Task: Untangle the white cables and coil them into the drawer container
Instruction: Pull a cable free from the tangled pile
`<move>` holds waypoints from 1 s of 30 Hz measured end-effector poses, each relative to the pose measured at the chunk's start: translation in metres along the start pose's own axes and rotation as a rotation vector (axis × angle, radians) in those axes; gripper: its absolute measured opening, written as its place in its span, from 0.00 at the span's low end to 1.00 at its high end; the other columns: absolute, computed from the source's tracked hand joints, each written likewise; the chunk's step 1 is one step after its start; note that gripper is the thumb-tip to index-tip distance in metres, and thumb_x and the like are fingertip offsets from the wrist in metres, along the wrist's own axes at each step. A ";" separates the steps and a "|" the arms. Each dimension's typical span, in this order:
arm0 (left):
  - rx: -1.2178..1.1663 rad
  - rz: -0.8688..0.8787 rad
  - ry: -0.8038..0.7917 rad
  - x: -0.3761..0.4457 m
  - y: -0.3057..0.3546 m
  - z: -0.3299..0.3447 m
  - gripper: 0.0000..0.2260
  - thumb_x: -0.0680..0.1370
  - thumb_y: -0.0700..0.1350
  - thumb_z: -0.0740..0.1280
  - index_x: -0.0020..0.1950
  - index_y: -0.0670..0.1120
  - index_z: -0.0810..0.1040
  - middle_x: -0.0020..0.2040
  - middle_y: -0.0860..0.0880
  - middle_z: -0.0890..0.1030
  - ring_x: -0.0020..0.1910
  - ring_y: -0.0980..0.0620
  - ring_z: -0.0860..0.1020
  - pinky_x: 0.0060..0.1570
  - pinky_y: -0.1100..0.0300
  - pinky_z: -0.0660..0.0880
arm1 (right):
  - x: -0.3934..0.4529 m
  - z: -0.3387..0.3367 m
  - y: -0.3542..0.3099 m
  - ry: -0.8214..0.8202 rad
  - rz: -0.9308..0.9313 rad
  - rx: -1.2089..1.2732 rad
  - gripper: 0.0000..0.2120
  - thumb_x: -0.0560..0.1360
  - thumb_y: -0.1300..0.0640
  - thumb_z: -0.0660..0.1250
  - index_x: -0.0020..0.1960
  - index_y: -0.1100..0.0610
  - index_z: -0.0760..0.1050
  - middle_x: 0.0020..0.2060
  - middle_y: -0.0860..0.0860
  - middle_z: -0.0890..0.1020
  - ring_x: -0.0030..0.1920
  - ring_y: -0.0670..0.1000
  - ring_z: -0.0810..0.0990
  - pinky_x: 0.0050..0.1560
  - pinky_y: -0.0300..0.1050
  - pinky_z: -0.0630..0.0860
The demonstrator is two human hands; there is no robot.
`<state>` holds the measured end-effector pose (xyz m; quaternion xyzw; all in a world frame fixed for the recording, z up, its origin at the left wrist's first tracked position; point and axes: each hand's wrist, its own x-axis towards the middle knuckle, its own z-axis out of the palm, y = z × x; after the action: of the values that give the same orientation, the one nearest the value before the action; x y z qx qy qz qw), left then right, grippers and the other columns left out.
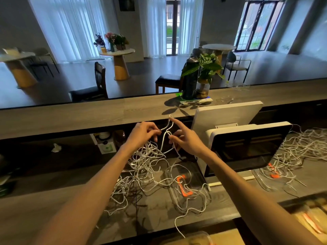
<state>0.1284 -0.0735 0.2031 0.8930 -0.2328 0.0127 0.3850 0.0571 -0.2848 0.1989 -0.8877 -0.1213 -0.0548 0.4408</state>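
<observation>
A tangled heap of white cables (141,167) lies on the dark counter in front of me. Both hands are raised above it. My left hand (141,134) pinches a lifted strand of white cable at its fingertips. My right hand (184,140) pinches the same raised loop between thumb and fingers, with its index finger pointing up toward the cable's plug end (170,116). A clear plastic drawer container (189,184) with an orange label sits to the right of the heap, with a few cable loops lying across it.
A white screen on a stand (247,142) rises just right of my right hand. A second cable heap (300,149) and another clear container (270,181) lie beyond it. A raised wooden ledge (88,115) carries a dark bottle (190,80) and a potted plant (207,71).
</observation>
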 end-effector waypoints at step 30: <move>0.262 0.081 0.249 -0.019 -0.030 0.067 0.15 0.76 0.30 0.67 0.52 0.51 0.80 0.53 0.54 0.78 0.55 0.54 0.76 0.56 0.56 0.70 | 0.014 -0.001 0.003 0.218 -0.008 -0.363 0.08 0.80 0.63 0.68 0.53 0.57 0.86 0.49 0.53 0.82 0.47 0.53 0.81 0.49 0.57 0.81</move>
<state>0.1138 -0.0944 0.1320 0.9169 -0.2156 0.1691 0.2903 0.0718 -0.2847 0.1998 -0.9408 -0.0644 -0.1733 0.2841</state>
